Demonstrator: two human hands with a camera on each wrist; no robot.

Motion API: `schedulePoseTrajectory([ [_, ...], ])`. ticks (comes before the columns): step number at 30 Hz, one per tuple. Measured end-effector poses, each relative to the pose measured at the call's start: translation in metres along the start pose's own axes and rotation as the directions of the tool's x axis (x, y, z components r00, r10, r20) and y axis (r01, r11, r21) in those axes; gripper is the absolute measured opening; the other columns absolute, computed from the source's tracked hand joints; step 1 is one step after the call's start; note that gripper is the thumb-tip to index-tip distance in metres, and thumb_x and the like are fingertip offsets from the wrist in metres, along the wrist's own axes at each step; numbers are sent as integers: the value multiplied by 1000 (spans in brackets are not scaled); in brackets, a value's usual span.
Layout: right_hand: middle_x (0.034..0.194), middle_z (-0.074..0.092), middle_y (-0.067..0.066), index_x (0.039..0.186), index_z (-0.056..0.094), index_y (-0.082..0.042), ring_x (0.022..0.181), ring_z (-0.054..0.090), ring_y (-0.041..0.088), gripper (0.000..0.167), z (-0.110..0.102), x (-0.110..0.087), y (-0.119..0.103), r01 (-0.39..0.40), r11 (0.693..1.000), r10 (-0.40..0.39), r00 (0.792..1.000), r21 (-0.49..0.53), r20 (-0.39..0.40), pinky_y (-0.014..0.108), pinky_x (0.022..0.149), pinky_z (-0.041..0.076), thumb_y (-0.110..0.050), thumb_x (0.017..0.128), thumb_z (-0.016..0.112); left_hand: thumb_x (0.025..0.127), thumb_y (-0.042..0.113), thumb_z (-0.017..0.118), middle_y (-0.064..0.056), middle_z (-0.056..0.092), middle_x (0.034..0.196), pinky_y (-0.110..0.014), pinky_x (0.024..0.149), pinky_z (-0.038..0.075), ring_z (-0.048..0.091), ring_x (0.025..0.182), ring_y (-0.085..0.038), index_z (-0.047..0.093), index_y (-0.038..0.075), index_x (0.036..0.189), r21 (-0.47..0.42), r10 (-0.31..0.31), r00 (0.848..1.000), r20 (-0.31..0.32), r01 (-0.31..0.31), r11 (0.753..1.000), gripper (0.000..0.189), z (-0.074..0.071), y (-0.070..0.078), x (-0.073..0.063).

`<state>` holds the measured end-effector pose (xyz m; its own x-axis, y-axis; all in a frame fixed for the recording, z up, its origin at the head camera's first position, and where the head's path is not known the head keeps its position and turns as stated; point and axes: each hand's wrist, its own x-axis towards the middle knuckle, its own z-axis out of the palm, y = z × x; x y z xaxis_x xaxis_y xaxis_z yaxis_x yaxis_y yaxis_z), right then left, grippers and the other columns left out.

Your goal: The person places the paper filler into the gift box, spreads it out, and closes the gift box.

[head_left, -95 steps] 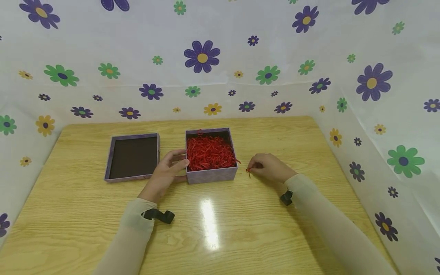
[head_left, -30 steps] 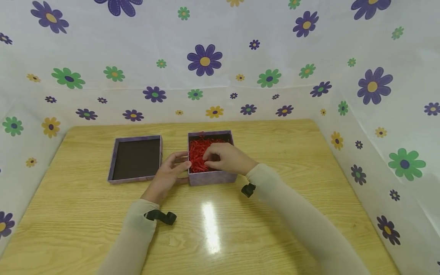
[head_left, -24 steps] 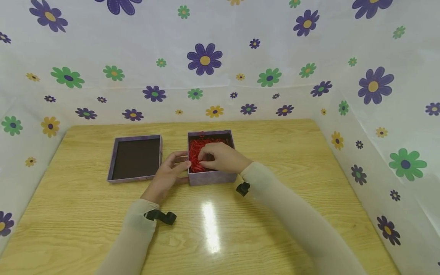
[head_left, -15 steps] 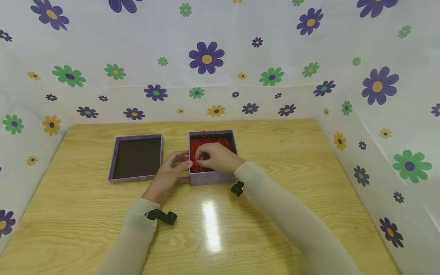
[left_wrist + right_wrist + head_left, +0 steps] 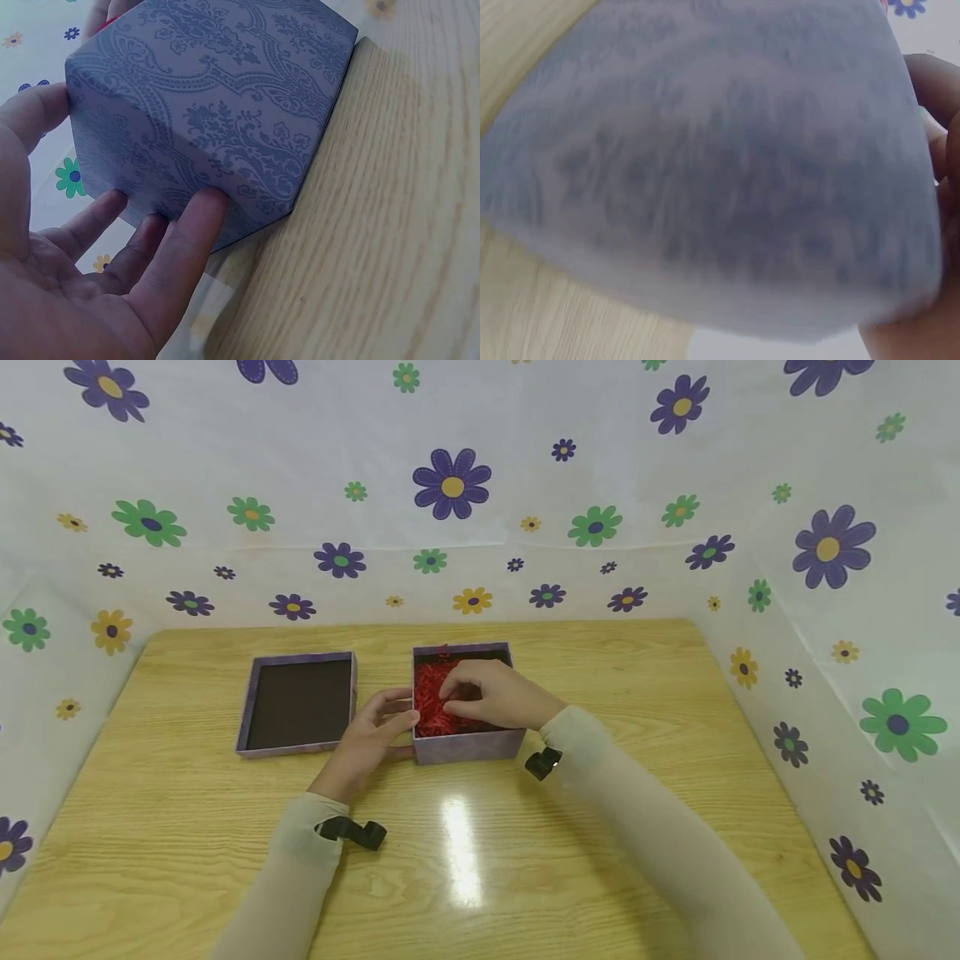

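Note:
A purple patterned gift box (image 5: 468, 747) stands on the table, filled with red paper shred (image 5: 431, 693). At its left side my left hand (image 5: 367, 735) rests fingertips against the outer wall, with the thumb at the front left corner. The left wrist view shows the fingers of that hand (image 5: 176, 262) spread and touching the box wall (image 5: 225, 97). My right hand (image 5: 502, 693) hovers over the shred inside the rim, thumb and fingertips slightly apart and nothing visible between them. In the right wrist view the box wall (image 5: 727, 172) hides most of that hand (image 5: 937, 135).
The box lid (image 5: 296, 706), purple-rimmed with a dark inside, lies upturned left of the left hand. The wooden table (image 5: 540, 877) meets flowered white cloth (image 5: 375, 435) at the back and sides. A strip of red shred sticks up at the box's back rim.
My right hand carried a red paper strip from the table right of the box into it, moved left over the shred, then drew back right with fingertips parting. My left hand stayed against the box.

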<state>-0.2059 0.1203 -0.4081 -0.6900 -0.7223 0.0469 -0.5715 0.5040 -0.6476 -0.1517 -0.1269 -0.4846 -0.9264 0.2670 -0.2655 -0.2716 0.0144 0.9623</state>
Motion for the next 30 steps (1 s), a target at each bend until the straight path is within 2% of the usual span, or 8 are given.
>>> schedulePoseTrajectory([
  [7, 109, 71, -5, 111, 75, -15, 101, 63, 12, 13, -18, -18, 11, -19, 998, 24, 997, 66, -73, 34, 91, 54, -18, 103, 66, 101, 41, 69, -14, 41, 152, -52, 106, 51, 45, 139, -35, 43, 18, 154, 26, 23, 1000, 0, -23, 999, 63, 0, 2, -1],
  [15, 110, 72, 1, 110, 75, -9, 98, 65, 16, 12, -30, -40, 26, -35, 989, 59, 983, 140, -173, 37, 88, 57, -11, 102, 66, 102, 39, 67, -15, 41, 153, -55, 113, 43, 42, 143, -35, 43, 16, 155, 49, 40, 999, 4, -40, 998, 62, 0, 3, -2],
  [22, 116, 71, 9, 111, 73, 0, 106, 66, 23, 13, -29, -53, 40, -30, 967, 105, 951, 252, -291, 43, 90, 58, -5, 102, 64, 102, 37, 67, -15, 40, 153, -47, 100, 55, 46, 139, -35, 42, 15, 155, 14, 25, 1000, 10, -25, 1000, 62, 0, 3, -1],
  [27, 124, 67, 12, 117, 70, 3, 115, 63, 26, 19, -25, -58, 42, -84, 953, 184, 922, 290, -340, 44, 93, 58, -8, 102, 66, 103, 37, 67, -15, 41, 152, -46, 101, 55, 47, 138, -34, 42, 15, 155, 19, 31, 999, 6, -31, 999, 62, 0, 3, -2],
  [30, 131, 64, 14, 127, 67, 2, 123, 60, 29, 28, -21, -62, 45, -105, 939, 221, 914, 327, -341, 42, 97, 58, -9, 102, 67, 102, 36, 67, -15, 41, 152, -48, 101, 55, 46, 138, -34, 42, 14, 155, 11, 29, 1000, 9, -29, 1000, 62, 1, 3, -2],
])
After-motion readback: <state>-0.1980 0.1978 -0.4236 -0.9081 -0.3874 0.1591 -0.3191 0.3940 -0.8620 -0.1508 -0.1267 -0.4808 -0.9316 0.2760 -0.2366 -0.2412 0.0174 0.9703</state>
